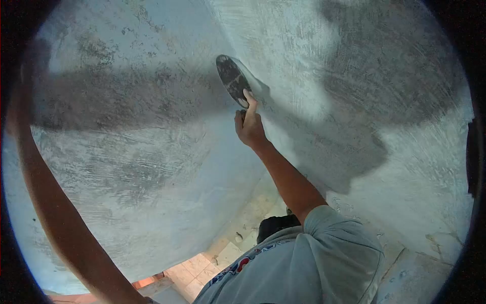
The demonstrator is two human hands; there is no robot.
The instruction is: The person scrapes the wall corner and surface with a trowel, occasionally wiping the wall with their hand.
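My right hand (250,126) is raised at the inside corner where two walls meet. It grips the lower end of a flat, dark oval tool (233,81) with pale smears on its face. The thumb lies on that face, and the other fingers curl below and behind it. The tool's upper end is right by the corner line, over the left wall (142,157). At the far left edge my left hand (25,96) is held up near the same wall. It is dark and blurred there, with its fingers lost in shadow.
The right wall (304,66) carries the same patchy grey-white coating, with broad shadows across it. Below lies a tiled floor (195,268) with pale debris. A dark rounded object (276,227) shows beyond my shirt. A dark edge (473,152) borders the right wall.
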